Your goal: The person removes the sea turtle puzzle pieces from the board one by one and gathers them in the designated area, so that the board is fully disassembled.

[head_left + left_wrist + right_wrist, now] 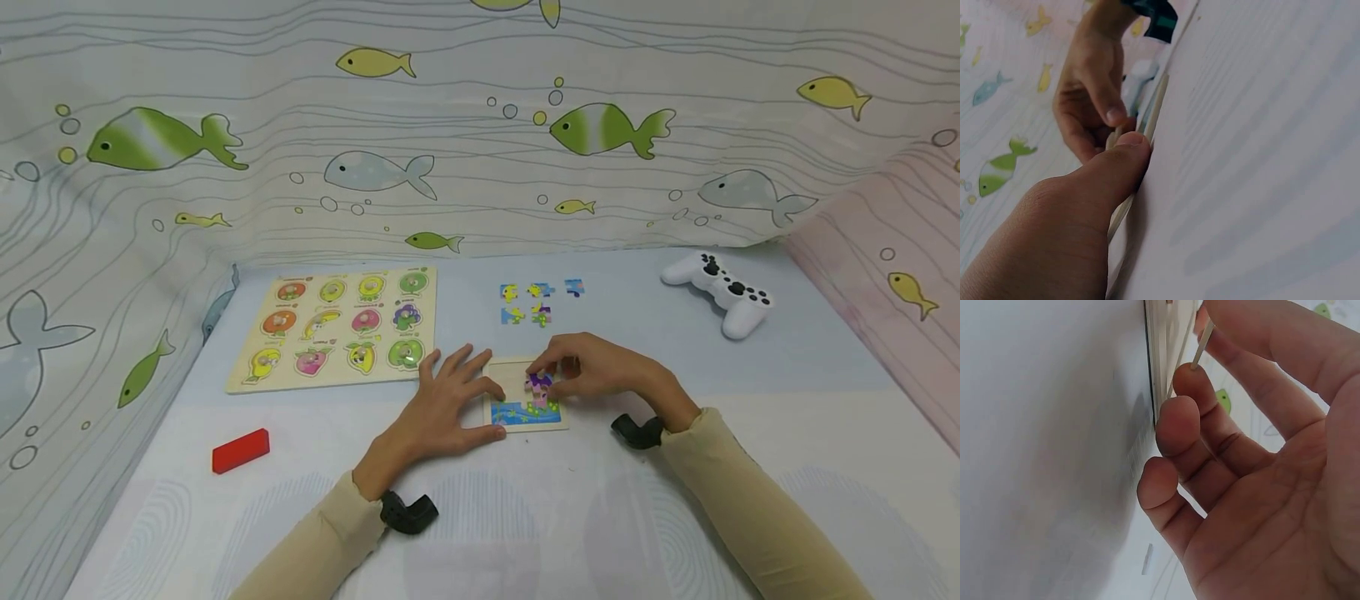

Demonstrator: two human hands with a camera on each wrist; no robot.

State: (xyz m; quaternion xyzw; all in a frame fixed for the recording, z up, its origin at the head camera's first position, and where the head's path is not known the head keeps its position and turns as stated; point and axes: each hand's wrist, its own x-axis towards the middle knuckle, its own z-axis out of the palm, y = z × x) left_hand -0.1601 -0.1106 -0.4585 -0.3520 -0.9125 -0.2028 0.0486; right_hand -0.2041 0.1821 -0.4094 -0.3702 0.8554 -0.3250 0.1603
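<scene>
A small wooden puzzle tray (523,429) lies on the table in the head view, its lower part filled with blue, green and pink pieces. My right hand (600,367) pinches a purple puzzle piece (537,382) over the tray's right half. Its thin edge shows between thumb and fingers in the right wrist view. My left hand (450,404) rests at the tray's left side with fingers spread, the thumb at the lower edge and the index fingertip on the tray. In the left wrist view the left thumb (1125,156) lies on the tray's edge.
Several loose puzzle pieces (540,315) lie behind the tray. A wooden fruit board (341,332) is at the back left, close to the left fingertips. A red block (240,451) sits at the left, and a white game controller (718,292) at the back right.
</scene>
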